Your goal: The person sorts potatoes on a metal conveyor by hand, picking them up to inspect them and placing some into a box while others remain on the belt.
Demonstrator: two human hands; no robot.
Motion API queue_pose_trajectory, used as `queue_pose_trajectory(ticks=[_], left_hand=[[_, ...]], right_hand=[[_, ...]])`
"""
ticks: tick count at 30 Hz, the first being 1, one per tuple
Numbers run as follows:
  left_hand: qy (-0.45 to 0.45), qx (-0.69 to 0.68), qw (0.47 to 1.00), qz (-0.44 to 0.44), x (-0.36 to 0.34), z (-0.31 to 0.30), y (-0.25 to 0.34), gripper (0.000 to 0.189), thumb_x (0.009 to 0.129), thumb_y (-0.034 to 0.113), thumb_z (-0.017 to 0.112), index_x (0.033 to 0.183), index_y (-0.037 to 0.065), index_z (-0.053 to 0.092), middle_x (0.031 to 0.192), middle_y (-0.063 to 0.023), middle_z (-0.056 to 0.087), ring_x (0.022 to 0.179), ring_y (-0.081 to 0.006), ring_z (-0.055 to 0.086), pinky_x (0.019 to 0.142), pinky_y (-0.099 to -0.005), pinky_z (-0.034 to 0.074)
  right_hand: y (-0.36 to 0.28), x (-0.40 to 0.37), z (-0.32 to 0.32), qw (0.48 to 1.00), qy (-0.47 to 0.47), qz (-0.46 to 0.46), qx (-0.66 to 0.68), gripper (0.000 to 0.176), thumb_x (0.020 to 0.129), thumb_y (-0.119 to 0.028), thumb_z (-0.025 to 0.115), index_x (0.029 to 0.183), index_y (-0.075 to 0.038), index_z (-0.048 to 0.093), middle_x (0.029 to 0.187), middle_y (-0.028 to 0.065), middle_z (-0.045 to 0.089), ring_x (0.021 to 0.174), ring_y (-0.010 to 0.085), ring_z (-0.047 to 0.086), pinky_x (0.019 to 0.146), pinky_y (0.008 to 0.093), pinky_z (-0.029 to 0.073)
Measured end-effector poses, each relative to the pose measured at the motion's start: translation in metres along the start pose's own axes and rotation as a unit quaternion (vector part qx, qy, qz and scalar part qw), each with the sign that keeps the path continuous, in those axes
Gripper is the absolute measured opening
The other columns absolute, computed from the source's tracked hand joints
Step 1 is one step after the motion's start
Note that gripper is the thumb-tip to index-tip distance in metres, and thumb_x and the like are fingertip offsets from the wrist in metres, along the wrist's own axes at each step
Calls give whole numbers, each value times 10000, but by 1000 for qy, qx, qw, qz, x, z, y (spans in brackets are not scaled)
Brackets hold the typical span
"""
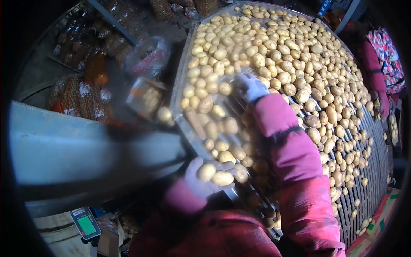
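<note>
Several potatoes [222, 178] rest in my gloved left hand [195, 174], which is cupped around them by the near left edge of the sorting table. My gloved right hand [254, 88] reaches out over the potato layer [295, 55]. Its fingers are smeared by motion, and something pale and shiny shows beside them that I cannot make out. Potatoes touch or lie close around that hand. Between my two hands, more potatoes [222, 146] lie loosely over dark slats, some of them blurred.
A metal rim [177, 92] borders the table on the left. Beyond it are an open box [146, 97] and net sacks of potatoes [70, 94]. A scale display [87, 223] sits low left. Another person's sleeve [371, 64] shows at the right, beside bare slats [376, 150].
</note>
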State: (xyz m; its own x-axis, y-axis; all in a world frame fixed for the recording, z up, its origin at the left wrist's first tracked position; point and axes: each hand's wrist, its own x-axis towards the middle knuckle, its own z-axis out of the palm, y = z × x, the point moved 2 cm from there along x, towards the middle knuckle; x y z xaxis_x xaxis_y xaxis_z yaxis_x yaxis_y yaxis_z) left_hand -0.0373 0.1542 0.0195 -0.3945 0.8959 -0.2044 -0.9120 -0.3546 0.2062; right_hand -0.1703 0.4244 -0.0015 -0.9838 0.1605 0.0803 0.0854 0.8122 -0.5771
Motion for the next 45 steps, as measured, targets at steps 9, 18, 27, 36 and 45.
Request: queue_pose_trajectory(ticks=[9, 18, 27, 36, 45], left_hand=[[25, -37, 999, 18, -3, -5, -5, 497, 885, 440, 430, 1322, 206, 406, 1264, -82, 460, 1064, -301, 486, 803, -459, 446], [11, -75, 993, 90, -122, -48, 15, 665, 857, 587, 342, 1404, 210, 307, 1345, -157, 380, 1080, -410, 454, 756, -524, 460], [463, 413, 783, 34, -188, -123, 58, 443, 872, 410, 424, 1220, 137, 417, 1209, -84, 447, 1121, -269, 443, 881, -379, 401], [252, 602, 751, 98, -42, 10, 6, 137, 853, 117, 437, 919, 39, 529, 876, -94, 562, 775, -184, 569, 603, -266, 419], [97, 979, 133, 120, 36, 17, -10, 242, 741, 250, 567, 966, 158, 565, 963, -20, 559, 765, -234, 593, 670, -444, 412]], right_hand=[[-120, -175, -24, 943, -55, -286, 161, 566, 840, -283, 591, 1304, -7, 422, 1242, 237, 475, 1148, 377, 469, 967, 424, 385], [-43, -223, -60, 975, -68, -13, 210, 438, 854, -270, 566, 1182, 18, 534, 1024, 204, 608, 973, 352, 583, 849, 399, 455], [-13, -227, -84, 1000, 2, -11, -28, 409, 846, -218, 584, 1222, -62, 547, 1150, 179, 582, 1046, 327, 559, 886, 398, 444], [0, -109, -26, 984, -109, 32, -135, 451, 805, -270, 568, 1246, -212, 495, 1197, 134, 539, 1078, 334, 530, 879, 438, 445], [33, -167, -81, 819, 7, 171, 548, 366, 886, -389, 540, 1089, -87, 580, 904, 73, 608, 660, 202, 594, 553, 331, 482]])
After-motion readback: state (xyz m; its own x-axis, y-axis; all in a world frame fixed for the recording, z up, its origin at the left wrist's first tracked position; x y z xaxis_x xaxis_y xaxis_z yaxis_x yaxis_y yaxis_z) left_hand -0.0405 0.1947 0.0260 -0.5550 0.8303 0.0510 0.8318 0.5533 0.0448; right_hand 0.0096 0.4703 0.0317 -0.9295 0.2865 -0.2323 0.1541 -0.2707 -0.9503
